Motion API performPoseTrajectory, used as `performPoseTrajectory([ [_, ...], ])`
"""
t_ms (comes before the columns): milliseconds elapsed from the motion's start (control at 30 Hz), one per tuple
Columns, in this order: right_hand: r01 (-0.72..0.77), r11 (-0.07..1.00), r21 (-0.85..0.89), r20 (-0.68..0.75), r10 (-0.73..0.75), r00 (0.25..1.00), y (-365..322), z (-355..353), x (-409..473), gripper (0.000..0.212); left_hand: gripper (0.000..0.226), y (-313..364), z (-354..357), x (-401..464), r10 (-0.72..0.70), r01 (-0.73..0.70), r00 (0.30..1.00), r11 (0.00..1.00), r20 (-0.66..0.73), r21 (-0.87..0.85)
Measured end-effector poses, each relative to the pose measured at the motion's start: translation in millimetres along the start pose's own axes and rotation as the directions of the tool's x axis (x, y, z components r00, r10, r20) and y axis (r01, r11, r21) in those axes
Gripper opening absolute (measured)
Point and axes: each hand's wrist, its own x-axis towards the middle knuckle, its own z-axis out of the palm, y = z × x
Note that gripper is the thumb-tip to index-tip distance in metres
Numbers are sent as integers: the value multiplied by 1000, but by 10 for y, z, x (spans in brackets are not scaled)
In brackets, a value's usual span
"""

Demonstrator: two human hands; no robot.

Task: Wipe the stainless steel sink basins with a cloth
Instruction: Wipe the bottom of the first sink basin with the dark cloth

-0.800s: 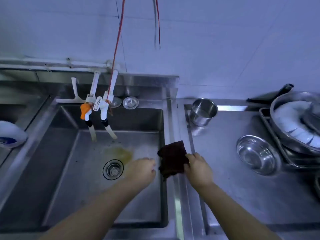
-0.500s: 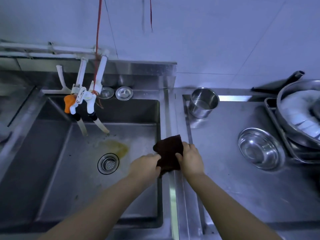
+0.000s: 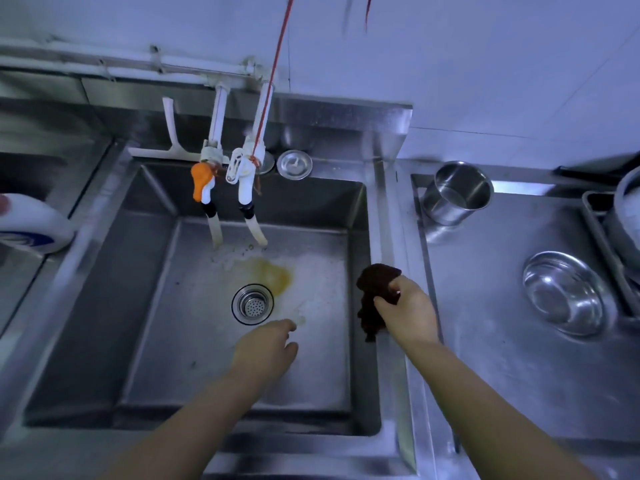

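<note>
Left hand [image 3: 266, 348] has let go of the cloth [image 3: 375, 296], now over the sink [image 3: 104, 306] floor, fingers loose. Right hand [image 3: 408, 313] pinches the cloth at the sink's right wall. Drain [image 3: 252, 304], yellow stain [image 3: 273, 275] beyond.

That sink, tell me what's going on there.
A person is about to wipe the sink. The right hand grips a dark cloth at the basin's right edge. The left hand hovers open above the basin floor near the drain. A yellow stain sits beside the drain.
</note>
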Motion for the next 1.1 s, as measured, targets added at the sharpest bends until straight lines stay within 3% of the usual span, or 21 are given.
performPoseTrajectory([
  [100, 9, 998, 65, 146, -19, 989, -158, 330, -137, 16, 36, -379, -10, 72, -46, 46, 998, 999, 41, -15],
  [233, -147, 988, 56, 253, 128, 959, -149, 897, -227, 19, 35, -838, 50, 201, -53, 56, 990, 998, 130, -26],
  [333, -265, 964, -31, 308, 261, 915, -15, 1266, -266, 12, 34, -1137, 118, 278, -45, 47, 983, 999, 178, -3],
  [433, -291, 947, -137, 301, 320, 898, 78, 1437, -284, 25, 32, -1363, 194, 366, -46, 46, 978, 999, 205, 5],
  [567, -94, 915, -391, 217, 191, 957, 95, 1455, -330, 26, 30, -1524, 289, 510, -6, 9, 965, 1000, 263, -8],
  [667, 44, 883, -468, 230, 73, 970, 140, 1531, -409, 27, 31, -1536, 358, 622, 13, -11, 961, 1000, 278, -6],
  [733, 30, 890, -454, 379, 162, 911, 178, 1664, -449, 34, 33, -1531, 397, 700, 29, -37, 957, 999, 290, 19],
  [833, -110, 916, -385, 585, 334, 739, 260, 1893, -464, 40, 34, -1547, 445, 783, 71, -84, 947, 996, 314, 27],
  [967, -163, 898, -408, 576, 392, 718, 379, 2127, -299, 32, 32, -1642, 507, 859, 100, -121, 960, 990, 260, 67],
  [1100, -291, 801, -523, 559, 580, 592, 499, 2533, -190, 73, 21, -1712, 600, 951, 180, -231, 953, 952, 243, 200],
])
